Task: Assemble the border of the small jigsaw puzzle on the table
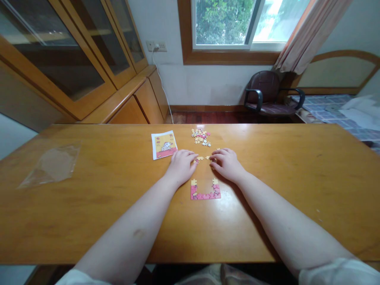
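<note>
My left hand [183, 163] rests on the table with its fingers bent against a short yellow strip of joined puzzle pieces [200, 158]. Facing it, my right hand [227, 164] has curled fingers around other puzzle pieces [208, 158]; a narrow gap seems to lie between the two groups. My fingers partly hide both. Nearer to me lies a U-shaped section of joined puzzle [205, 196], pink along the bottom with yellow at its upper ends. Loose puzzle pieces [200, 136] form a small pile beyond my hands.
A picture card [164, 145] with a white animal on yellow and pink lies beside my left hand. A clear plastic bag [55, 164] is flat on the left of the wooden table [285, 190]. Past the table stand a brown armchair [265, 93] and a glass-fronted cabinet [97, 114].
</note>
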A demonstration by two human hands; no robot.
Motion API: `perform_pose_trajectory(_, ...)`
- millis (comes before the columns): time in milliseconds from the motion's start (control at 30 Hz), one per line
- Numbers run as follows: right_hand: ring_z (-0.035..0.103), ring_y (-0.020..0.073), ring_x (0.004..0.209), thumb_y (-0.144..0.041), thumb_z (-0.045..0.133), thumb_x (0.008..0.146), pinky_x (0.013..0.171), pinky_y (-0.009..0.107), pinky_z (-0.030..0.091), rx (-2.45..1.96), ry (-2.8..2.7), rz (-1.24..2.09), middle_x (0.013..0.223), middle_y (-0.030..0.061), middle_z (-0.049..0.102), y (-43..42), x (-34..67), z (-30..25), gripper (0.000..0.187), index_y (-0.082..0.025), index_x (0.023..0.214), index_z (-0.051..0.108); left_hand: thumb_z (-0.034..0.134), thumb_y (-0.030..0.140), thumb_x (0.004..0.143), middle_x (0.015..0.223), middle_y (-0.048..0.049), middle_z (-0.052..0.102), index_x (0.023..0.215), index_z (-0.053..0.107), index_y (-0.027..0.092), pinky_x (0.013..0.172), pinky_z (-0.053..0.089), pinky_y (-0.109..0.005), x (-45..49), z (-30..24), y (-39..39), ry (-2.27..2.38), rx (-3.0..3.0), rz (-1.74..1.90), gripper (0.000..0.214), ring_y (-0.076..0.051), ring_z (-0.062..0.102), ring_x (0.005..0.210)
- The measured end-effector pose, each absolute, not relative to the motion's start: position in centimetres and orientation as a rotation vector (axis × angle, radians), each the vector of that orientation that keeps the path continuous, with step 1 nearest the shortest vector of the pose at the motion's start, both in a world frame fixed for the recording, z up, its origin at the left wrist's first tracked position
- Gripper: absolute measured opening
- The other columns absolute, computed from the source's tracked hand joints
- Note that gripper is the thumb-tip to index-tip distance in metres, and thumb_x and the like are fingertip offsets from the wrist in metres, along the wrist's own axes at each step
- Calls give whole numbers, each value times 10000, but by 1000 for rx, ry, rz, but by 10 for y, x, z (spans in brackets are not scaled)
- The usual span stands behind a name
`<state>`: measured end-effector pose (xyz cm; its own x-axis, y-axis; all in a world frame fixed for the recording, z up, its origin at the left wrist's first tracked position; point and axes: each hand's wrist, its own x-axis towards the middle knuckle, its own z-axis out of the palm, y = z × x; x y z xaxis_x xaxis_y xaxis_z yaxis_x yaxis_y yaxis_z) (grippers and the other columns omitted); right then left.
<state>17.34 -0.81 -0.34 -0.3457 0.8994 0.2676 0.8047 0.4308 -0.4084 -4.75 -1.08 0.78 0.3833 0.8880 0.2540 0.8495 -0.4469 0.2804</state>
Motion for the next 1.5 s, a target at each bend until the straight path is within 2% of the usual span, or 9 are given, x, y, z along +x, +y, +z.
perform_pose_trajectory(267,531,253,1066,-339,594,848,989,450,350,-1447,-2237,307,1095,63,687,-9,174,-3,204,-235,960,729,576,282,865,1173,-53,658,1080,715,283,1013,376,-470,-51,5,-9,1575,2549,502,255,-262,522,1114)
perform_pose_trajectory(500,546,241,1043,-322,584,852,978,436,354,-1427,-2223,329,1057,60,699,-10,174,-1,185,-228,938,718,520,271,893,1180,-62,659,1064,719,259,1010,393,-442,-59,10,-5,1560,2524,568,262,-250,528,1111)
perform_pose_trajectory(667,553,241,1028,-294,576,850,963,437,362,-1391,-2220,330,1041,60,703,-9,175,-1,169,-235,920,718,479,239,896,1034,-54,700,1018,724,232,943,428,-405,-71,19,1,1625,2444,542,273,-238,574,1001)
perform_pose_trajectory(767,556,239,1021,-288,574,852,959,435,364,-1394,-2212,338,1026,59,705,-9,176,-1,162,-236,901,719,498,247,879,993,-65,701,960,731,232,928,422,-417,-78,28,-1,1653,2456,419,248,-253,579,986)
perform_pose_trajectory(933,564,229,1007,-276,565,857,961,427,364,-1399,-2198,356,1021,59,705,-8,175,-1,162,-230,881,718,579,343,839,953,-50,691,943,718,246,909,410,-412,-80,38,-10,1423,2638,214,199,-252,572,957)
perform_pose_trajectory(1033,565,228,1003,-270,564,857,960,426,366,-1401,-2194,356,1018,53,707,-9,174,0,161,-228,879,718,558,321,853,943,-50,694,950,716,246,878,418,-390,-79,37,-11,1408,2643,148,200,-245,576,945)
perform_pose_trajectory(1333,571,227,993,-270,574,850,954,425,377,-1388,-2189,349,1007,55,707,-7,175,-3,150,-227,854,717,531,253,834,903,-78,694,886,704,212,785,449,-376,-82,34,-8,1541,2547,116,184,-255,606,884)
perform_pose_trajectory(1500,576,230,990,-275,574,853,948,425,384,-1389,-2186,342,1005,55,709,-7,175,-3,152,-228,848,718,552,259,826,950,-80,680,949,701,222,844,442,-394,-77,39,-12,1504,2565,210,197,-263,595,938)
